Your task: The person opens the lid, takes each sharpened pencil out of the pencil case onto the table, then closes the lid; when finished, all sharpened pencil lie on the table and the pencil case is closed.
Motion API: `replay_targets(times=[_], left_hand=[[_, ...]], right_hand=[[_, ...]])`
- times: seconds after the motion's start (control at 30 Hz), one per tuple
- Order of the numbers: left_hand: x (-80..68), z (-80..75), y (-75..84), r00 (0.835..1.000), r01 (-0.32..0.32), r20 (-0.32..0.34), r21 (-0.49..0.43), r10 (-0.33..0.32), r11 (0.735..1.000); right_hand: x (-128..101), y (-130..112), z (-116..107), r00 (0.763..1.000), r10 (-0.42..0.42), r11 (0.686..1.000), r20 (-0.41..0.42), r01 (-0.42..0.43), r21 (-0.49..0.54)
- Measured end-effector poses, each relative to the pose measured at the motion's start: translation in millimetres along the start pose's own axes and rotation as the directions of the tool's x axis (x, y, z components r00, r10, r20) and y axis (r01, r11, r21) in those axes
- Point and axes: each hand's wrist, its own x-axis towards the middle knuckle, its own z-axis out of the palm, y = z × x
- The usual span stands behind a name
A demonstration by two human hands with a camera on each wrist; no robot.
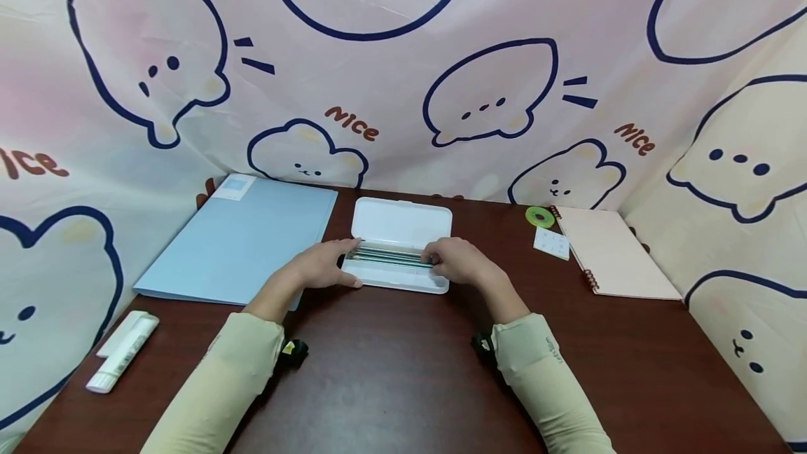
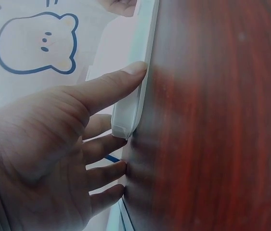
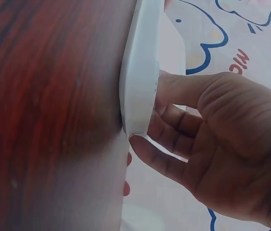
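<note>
A white pencil case (image 1: pixel 396 276) lies with its lid (image 1: pixel 402 221) raised toward the wall. Several dark green pencils (image 1: pixel 391 256) stretch lengthwise inside it. My left hand (image 1: pixel 323 263) holds the case's left end, thumb on the front edge and fingers around the end. In the left wrist view, that thumb (image 2: pixel 135 69) presses along the case's front side. At the other end, my right hand (image 1: pixel 463 261) has its curled fingers inside, pinching the right ends of the pencils. The right wrist view shows the case wall (image 3: pixel 140 82) hiding its fingertips.
Left of the case lies a light blue folder (image 1: pixel 252 244); nearer me is a white tube (image 1: pixel 123 352) beside a small white block. On the right are a green tape roll (image 1: pixel 539 216), a small white card (image 1: pixel 551 243) and a spiral notebook (image 1: pixel 614 254). Printed cloth covers the walls.
</note>
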Motion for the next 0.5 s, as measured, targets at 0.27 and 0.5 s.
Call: replay_targets(times=[0.27,0.5], left_hand=[[1.3,2.0,-0.7,1.000,-0.006,0.008,-0.003,0.006,1.000],[1.0,0.6,-2.0,1.000,-0.004,0.004,-0.013,0.004,1.000]], right_hand=[[-6.6,6.2,-5.0,0.999,0.003,0.999,-0.034,-0.001,0.045],[-21.8,27.9,-25.1,0.992,0.062,0.989,-0.110,-0.046,0.139]])
